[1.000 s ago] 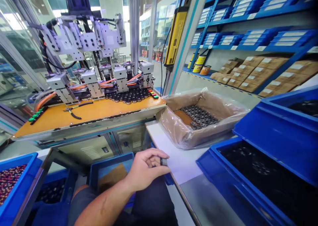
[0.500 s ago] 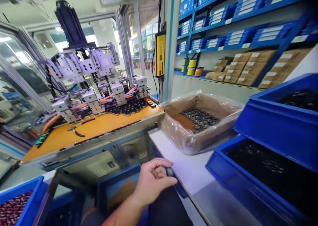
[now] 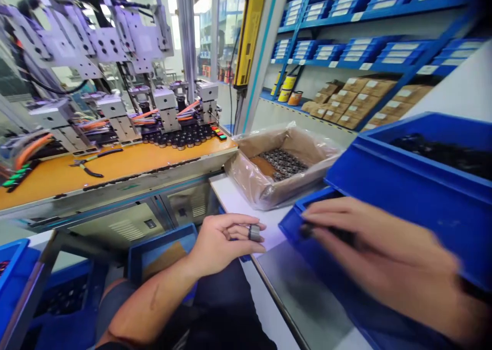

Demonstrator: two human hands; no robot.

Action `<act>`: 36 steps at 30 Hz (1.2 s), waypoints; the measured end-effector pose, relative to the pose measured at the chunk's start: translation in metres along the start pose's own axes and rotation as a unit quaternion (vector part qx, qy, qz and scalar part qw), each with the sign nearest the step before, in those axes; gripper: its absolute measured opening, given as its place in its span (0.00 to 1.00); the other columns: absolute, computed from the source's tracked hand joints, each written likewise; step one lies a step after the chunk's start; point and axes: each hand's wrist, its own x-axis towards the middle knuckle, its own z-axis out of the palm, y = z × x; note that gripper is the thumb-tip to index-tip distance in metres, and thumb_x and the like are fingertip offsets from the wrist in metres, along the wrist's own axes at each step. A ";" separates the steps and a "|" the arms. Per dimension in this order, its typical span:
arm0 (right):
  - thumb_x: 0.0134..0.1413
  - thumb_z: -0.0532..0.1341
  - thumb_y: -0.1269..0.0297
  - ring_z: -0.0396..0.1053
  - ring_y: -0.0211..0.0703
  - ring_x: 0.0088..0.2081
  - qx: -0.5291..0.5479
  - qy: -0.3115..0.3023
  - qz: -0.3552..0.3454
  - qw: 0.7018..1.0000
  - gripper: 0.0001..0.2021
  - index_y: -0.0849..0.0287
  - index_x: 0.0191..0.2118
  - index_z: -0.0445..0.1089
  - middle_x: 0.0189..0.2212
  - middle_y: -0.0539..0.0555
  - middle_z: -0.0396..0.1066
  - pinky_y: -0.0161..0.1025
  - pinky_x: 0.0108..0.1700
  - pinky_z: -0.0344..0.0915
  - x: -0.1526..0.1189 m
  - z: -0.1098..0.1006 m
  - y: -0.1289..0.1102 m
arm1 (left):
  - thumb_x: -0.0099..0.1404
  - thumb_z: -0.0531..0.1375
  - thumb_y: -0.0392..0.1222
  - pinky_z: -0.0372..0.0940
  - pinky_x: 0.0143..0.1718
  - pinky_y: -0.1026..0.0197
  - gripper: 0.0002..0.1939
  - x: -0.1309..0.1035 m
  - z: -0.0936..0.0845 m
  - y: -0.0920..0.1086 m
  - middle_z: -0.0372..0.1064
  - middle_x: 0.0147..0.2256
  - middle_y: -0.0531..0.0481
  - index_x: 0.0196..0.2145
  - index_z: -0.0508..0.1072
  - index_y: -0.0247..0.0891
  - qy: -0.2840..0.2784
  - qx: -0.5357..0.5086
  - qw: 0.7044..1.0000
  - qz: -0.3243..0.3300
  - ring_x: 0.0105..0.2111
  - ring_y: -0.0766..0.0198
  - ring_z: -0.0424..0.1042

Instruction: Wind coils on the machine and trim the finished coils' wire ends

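My left hand (image 3: 226,237) pinches a small grey metal ring with a dark edge (image 3: 254,232) between thumb and fingers, above the edge of the white table (image 3: 272,237). On the right, my right hand (image 3: 369,252) is smeared by motion over the lower blue bin (image 3: 292,222). Its thumb and fingertips close on a small black part (image 3: 306,230), too blurred to name. That bin's contents are mostly hidden behind the hand. Above it, the upper blue bin (image 3: 403,186) holds loose black parts (image 3: 442,155).
A plastic-lined cardboard box (image 3: 261,191) with metal parts stands behind the hands. To the left is a machine with an orange worktop (image 3: 154,158), bearing cutting pliers (image 3: 92,163) and rows of black round parts (image 3: 180,139). Blue bins (image 3: 161,247) sit low on the left.
My right hand has come into view over the lower blue bin, with a small black part at its fingertips. My left hand, still holding the ring, has shifted slightly left and up in view.
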 end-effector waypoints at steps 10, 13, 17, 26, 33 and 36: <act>0.60 0.60 0.79 0.70 0.36 0.36 0.105 -0.043 0.007 0.994 0.11 0.60 0.46 0.70 0.36 0.55 0.68 0.32 0.35 0.71 -0.018 0.048 -0.017 | 0.43 0.74 0.28 0.75 0.36 0.69 0.21 -0.007 0.009 -0.006 0.80 0.28 0.52 0.38 0.80 0.33 -0.032 0.001 0.999 -0.001 0.28 0.68 0.79; 0.59 0.60 0.80 0.69 0.37 0.37 0.094 -0.046 0.000 0.995 0.13 0.61 0.47 0.69 0.37 0.56 0.68 0.32 0.36 0.71 -0.020 0.045 -0.016 | 0.42 0.74 0.26 0.75 0.36 0.68 0.22 -0.007 0.011 -0.007 0.81 0.29 0.51 0.38 0.80 0.33 -0.032 0.007 0.999 0.014 0.29 0.68 0.79; 0.58 0.61 0.78 0.70 0.42 0.42 0.103 -0.065 -0.018 0.992 0.16 0.63 0.51 0.67 0.40 0.60 0.68 0.37 0.40 0.73 -0.021 0.043 -0.016 | 0.44 0.73 0.28 0.76 0.37 0.67 0.21 -0.009 0.010 -0.005 0.81 0.31 0.49 0.38 0.80 0.33 -0.025 0.023 0.999 0.040 0.30 0.65 0.80; 0.60 0.62 0.75 0.71 0.42 0.40 0.058 -0.076 -0.030 0.995 0.15 0.59 0.52 0.66 0.41 0.58 0.68 0.39 0.38 0.73 -0.028 0.043 -0.010 | 0.45 0.75 0.33 0.77 0.38 0.63 0.21 -0.011 0.008 -0.007 0.81 0.32 0.47 0.39 0.80 0.33 -0.021 0.049 0.998 0.036 0.32 0.60 0.81; 0.62 0.60 0.72 0.72 0.41 0.37 0.006 -0.062 -0.061 0.996 0.13 0.56 0.51 0.67 0.38 0.57 0.69 0.37 0.35 0.74 -0.030 0.045 -0.008 | 0.45 0.75 0.35 0.78 0.40 0.57 0.21 -0.009 0.006 -0.007 0.81 0.33 0.47 0.39 0.80 0.33 -0.018 0.044 0.999 -0.003 0.34 0.56 0.81; 0.62 0.60 0.73 0.71 0.40 0.36 -0.013 -0.054 -0.085 0.995 0.10 0.61 0.49 0.68 0.37 0.57 0.69 0.36 0.35 0.73 -0.028 0.046 -0.007 | 0.43 0.75 0.33 0.78 0.39 0.57 0.21 -0.008 0.009 -0.007 0.81 0.31 0.48 0.38 0.80 0.33 -0.013 0.022 1.000 -0.017 0.33 0.57 0.81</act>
